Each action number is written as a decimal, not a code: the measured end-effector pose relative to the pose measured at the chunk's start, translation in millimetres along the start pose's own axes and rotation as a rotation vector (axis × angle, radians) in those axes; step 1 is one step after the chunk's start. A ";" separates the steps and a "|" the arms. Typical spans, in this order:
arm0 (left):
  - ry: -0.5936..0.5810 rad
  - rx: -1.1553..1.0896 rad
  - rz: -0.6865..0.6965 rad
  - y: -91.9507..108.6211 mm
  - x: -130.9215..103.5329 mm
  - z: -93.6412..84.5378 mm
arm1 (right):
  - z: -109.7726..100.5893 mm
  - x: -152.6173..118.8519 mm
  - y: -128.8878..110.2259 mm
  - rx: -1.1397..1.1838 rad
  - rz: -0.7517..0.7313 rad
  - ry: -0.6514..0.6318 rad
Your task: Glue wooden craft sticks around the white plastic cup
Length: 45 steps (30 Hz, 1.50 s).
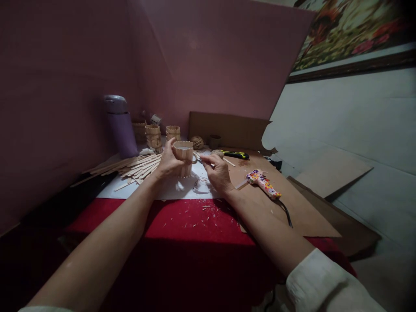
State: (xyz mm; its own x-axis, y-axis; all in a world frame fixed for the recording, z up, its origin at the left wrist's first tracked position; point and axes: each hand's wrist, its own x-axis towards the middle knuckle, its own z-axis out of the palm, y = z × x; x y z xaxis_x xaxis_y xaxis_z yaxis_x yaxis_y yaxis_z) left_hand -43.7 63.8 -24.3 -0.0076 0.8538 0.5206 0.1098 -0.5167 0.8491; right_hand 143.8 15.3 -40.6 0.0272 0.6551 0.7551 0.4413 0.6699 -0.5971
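My left hand [169, 161] is closed around the left side of a round cup faced with upright wooden sticks [185, 162], which stands upright over the white sheet [169, 190]. Just right of the cup, my right hand [216, 169] is pinched on a small dark, thin item [202, 158], too small to make out clearly. A fan of loose wooden sticks [143, 167] lies left of the cup. Small white scraps [201, 185] lie on the sheet below my right hand.
Behind stand two stick-covered cups [154, 138], a purple bottle [121, 130] and a twine ball [197, 142]. On brown cardboard [292, 212] at right are a yellow-black cutter [235, 154] and a patterned glue gun [264, 184] with a cord. Shavings dot the red cloth [188, 225].
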 end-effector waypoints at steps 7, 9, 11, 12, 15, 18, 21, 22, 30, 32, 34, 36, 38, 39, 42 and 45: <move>-0.062 -0.132 -0.039 15.5 -7.0 -6.3 | -1.5 0.6 -2.6 -0.020 -0.016 -0.005; -0.070 -0.136 -0.050 17.4 -7.8 -4.6 | -2.1 0.4 -2.8 -0.030 -0.021 -0.009; -0.081 -0.135 -0.055 16.3 -7.2 -3.0 | -2.3 0.2 -2.9 -0.031 -0.024 -0.015; -0.087 -0.134 -0.050 14.8 -6.5 -2.5 | -2.3 0.2 -2.9 -0.028 -0.025 -0.016; -0.090 -0.120 -0.025 9.5 -3.9 -1.5 | -2.0 0.1 -3.0 -0.017 -0.020 -0.016; -0.070 -0.092 -0.053 7.1 -2.4 -0.8 | -1.7 0.0 -3.7 -0.015 -0.005 -0.016; -0.060 -0.106 -0.105 8.6 -3.2 -1.4 | -1.8 -0.4 -5.3 -0.020 0.009 -0.018; -0.060 -0.120 -0.119 9.5 -3.9 -2.1 | -2.0 -0.5 -6.0 -0.022 0.012 -0.019; -0.055 -0.231 -0.227 18.1 -7.7 -7.8 | -2.0 -0.5 -8.0 -0.028 0.005 -0.016; -0.049 -0.223 -0.222 20.9 -8.1 -7.2 | -2.1 -0.3 -8.2 -0.033 0.013 -0.020; -0.062 -0.207 -0.212 23.5 -8.7 -6.3 | -2.4 -0.3 -8.5 -0.036 0.020 -0.028; -0.074 -0.199 -0.212 25.2 -9.4 -5.8 | -2.8 -0.5 -8.7 -0.034 0.023 -0.029; -0.066 -0.197 -0.227 26.2 -10.2 -5.8 | -3.2 -0.7 -8.7 -0.032 0.022 -0.029; -0.061 -0.196 -0.232 26.5 -10.7 -5.9 | -3.4 -0.8 -8.6 -0.032 0.021 -0.030; -0.087 -0.196 -0.237 27.8 -12.2 -6.4 | -3.4 -1.0 -8.2 -0.029 0.016 -0.034; -0.119 -0.231 -0.242 28.7 -13.0 -7.2 | -3.3 -1.0 -7.5 -0.017 0.003 -0.029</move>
State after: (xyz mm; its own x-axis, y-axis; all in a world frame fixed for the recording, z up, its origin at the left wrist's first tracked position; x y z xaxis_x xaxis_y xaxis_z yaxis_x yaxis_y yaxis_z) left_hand -47.5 37.4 -6.0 0.1117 0.9476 0.2992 -0.1090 -0.2876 0.9515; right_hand 143.4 8.4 -36.0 0.0025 0.6675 0.7446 0.4569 0.6616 -0.5946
